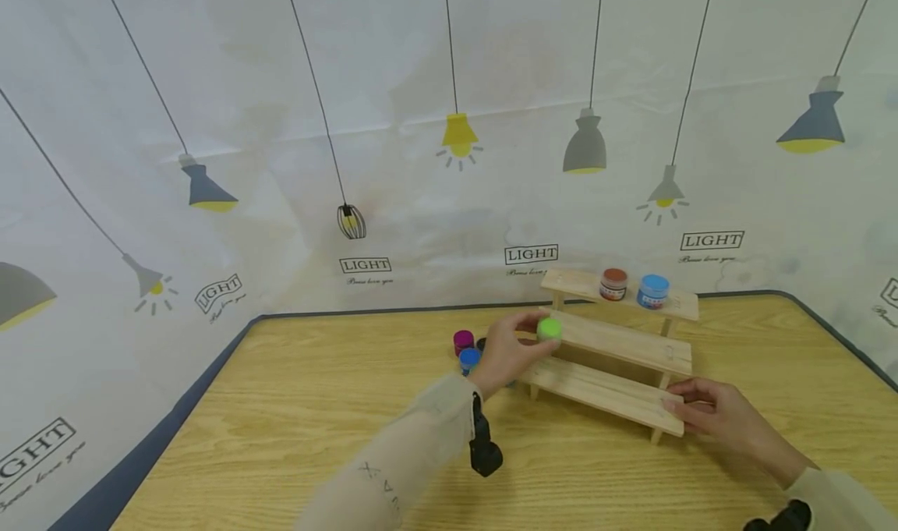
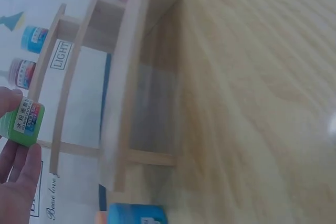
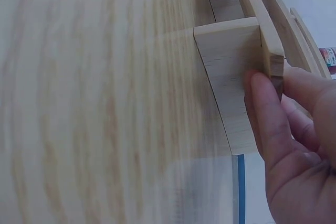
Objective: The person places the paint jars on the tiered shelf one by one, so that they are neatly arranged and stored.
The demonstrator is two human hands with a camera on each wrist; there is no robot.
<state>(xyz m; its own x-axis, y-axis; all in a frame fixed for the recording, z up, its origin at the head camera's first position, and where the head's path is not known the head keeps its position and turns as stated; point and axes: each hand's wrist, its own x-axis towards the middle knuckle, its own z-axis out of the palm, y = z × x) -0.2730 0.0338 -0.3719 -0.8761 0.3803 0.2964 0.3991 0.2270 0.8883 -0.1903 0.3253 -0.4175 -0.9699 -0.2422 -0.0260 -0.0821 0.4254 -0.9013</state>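
My left hand (image 1: 508, 350) pinches a small paint jar (image 1: 549, 329) with a bright green lid, held over the left end of a three-step wooden rack (image 1: 617, 342). In the left wrist view the green jar (image 2: 23, 123) shows a printed label between thumb and fingers. My right hand (image 1: 722, 418) grips the right end of the rack's lowest step, thumb on top and fingers beneath, as the right wrist view shows for this hand (image 3: 294, 135). On the top step stand a red-brown paint jar (image 1: 613, 284) and a blue paint jar (image 1: 653, 291).
Left of the rack, a magenta-lidded jar (image 1: 463, 342), a blue-lidded jar (image 1: 469, 360) and a dark one (image 1: 482, 344) stand on the wooden table (image 1: 316, 422), partly behind my left hand. A backdrop printed with lamps (image 1: 421, 227) rises behind the table.
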